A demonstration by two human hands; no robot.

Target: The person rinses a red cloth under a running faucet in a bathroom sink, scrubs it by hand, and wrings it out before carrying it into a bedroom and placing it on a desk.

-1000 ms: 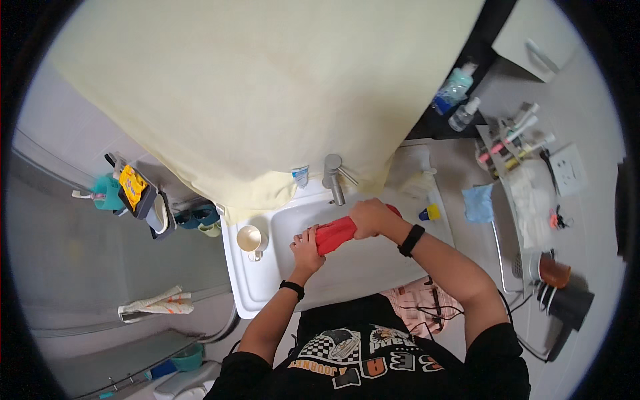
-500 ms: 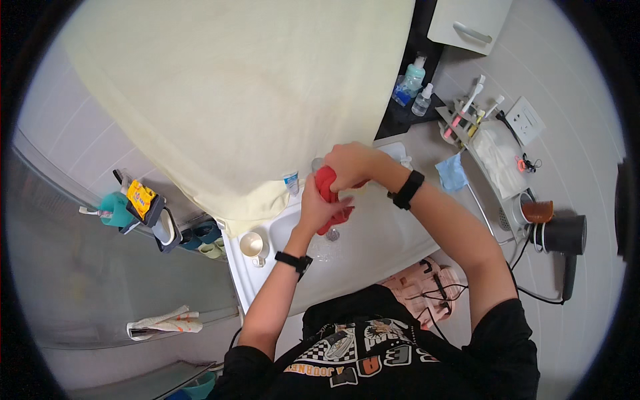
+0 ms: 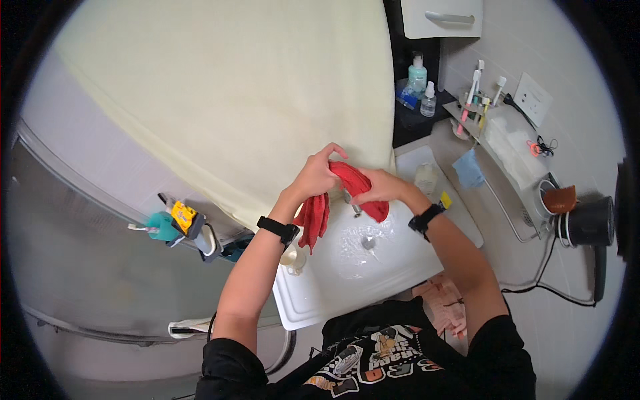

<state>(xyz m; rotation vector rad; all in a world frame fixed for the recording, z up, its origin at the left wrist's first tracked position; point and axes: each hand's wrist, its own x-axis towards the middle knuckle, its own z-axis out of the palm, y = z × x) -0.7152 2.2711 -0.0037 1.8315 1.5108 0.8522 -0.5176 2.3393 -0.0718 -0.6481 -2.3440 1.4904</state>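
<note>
A red cloth [image 3: 352,179] hangs in folds over the white sink [image 3: 300,303], held in both hands. My left hand [image 3: 313,179] grips its left part, the index finger raised, and a loose end dangles below my palm. My right hand [image 3: 385,187] pinches the other part, thumb in front. The tap [image 3: 353,205] shows partly between the two hands, behind the cloth. Water lies in the basin around the drain [image 3: 368,242]. A pale cup [image 3: 292,260] stands on the sink's left side, partly covered by my left wrist.
A cream sheet [image 3: 233,87] hangs behind the sink. On the right are pump bottles [image 3: 417,77], a shelf [image 3: 513,170] with toothbrushes, a blue cloth [image 3: 469,168] and a dark hair dryer [image 3: 590,223]. A clear bottle [image 3: 425,179] stands at the sink's back right.
The cloth was bunched between my hands; now it is spread wider, with one end hanging down. My hands have moved apart, and the view has shifted.
</note>
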